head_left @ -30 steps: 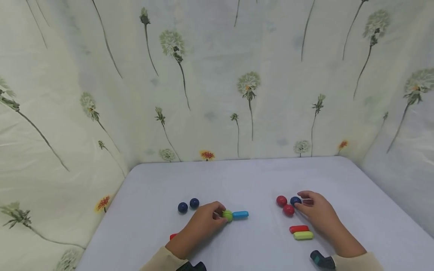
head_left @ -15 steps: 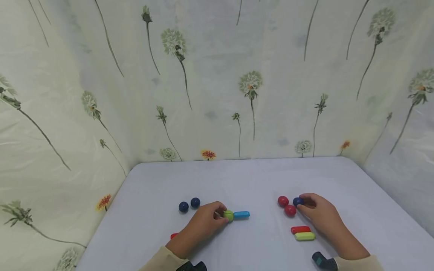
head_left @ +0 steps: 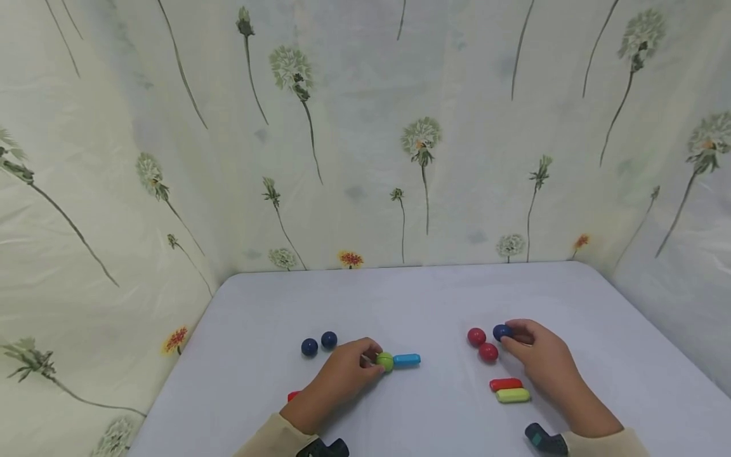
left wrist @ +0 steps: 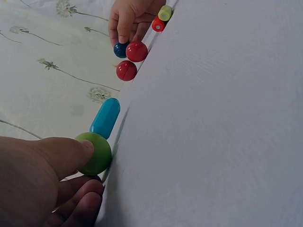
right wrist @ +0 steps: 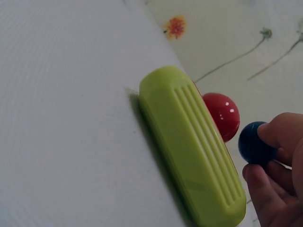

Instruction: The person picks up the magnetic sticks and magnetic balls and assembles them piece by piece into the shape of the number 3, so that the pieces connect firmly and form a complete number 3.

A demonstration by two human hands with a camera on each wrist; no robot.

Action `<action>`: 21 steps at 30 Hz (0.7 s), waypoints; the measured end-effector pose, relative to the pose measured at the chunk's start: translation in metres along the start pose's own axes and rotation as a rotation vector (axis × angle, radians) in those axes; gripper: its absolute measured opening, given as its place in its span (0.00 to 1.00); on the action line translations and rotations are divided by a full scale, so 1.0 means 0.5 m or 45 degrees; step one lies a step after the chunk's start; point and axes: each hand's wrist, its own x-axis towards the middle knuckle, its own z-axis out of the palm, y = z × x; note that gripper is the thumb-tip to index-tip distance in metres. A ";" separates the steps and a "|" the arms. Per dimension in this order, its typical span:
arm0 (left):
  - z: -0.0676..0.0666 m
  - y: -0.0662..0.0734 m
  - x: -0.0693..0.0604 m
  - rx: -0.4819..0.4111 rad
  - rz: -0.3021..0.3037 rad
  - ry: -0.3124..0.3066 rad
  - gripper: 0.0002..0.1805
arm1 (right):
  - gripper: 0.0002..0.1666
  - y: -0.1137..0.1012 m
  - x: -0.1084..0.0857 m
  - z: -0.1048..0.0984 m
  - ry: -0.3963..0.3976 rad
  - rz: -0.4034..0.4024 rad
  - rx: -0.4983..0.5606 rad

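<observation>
My left hand pinches a green ball near the middle of the table. In the left wrist view the thumb lies on the ball. A light-blue rod extends right from the ball, its end against it. My right hand pinches a dark blue ball between thumb and fingers, as the right wrist view also shows. Two red balls, one farther back and one nearer, sit just left of it. Whether the blue ball touches the table is unclear.
Two dark blue balls stand left of my left hand. A red rod and a yellow-green rod lie side by side near my right wrist. Another red piece is mostly hidden by my left forearm. Flowered cloth surrounds the white table.
My right hand has closed its fingers on the dark blue ball and shifted it slightly away from the red balls, then a little farther back or up. The left hand keeps its hold.
</observation>
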 end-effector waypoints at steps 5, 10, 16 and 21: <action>0.002 -0.004 0.001 0.006 -0.001 0.000 0.13 | 0.37 -0.037 -0.021 0.000 -0.029 -0.011 0.062; 0.001 -0.006 0.000 -0.011 -0.014 -0.022 0.13 | 0.32 -0.069 -0.039 0.020 -0.010 -0.114 0.071; 0.000 -0.008 0.000 -0.031 -0.010 -0.036 0.14 | 0.28 -0.101 -0.058 0.052 -0.026 -0.200 0.111; 0.000 -0.008 0.005 -0.026 -0.002 -0.029 0.14 | 0.23 -0.127 -0.069 0.076 -0.054 -0.268 0.174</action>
